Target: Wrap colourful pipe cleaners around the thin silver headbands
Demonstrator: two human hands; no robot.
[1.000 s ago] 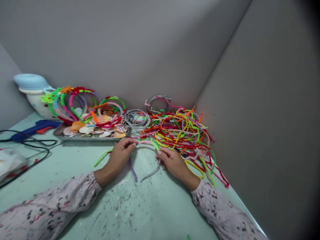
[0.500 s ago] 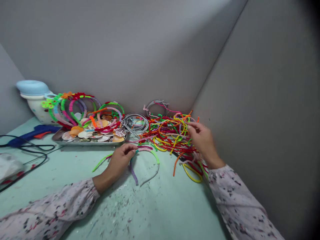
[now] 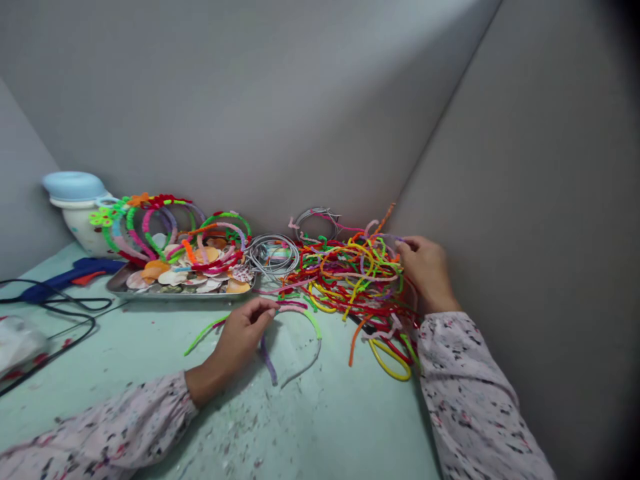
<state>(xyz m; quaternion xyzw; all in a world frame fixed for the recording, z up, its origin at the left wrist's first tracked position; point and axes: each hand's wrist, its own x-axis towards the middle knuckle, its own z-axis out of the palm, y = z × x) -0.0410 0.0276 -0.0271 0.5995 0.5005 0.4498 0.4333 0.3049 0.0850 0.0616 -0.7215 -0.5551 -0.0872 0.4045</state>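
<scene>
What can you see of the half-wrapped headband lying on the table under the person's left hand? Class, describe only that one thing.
The headband is a thin arch lying flat on the pale green table, its open side towards the person. Its top is wound in fuzzy pink and green pipe cleaner; the right leg is bare grey, metal or plastic by its look. A purple pipe-cleaner end trails down at the left. The left hand pinches its wrapped top at the fingertips. Its far side lies at the edge of the pipe-cleaner pile.
</scene>
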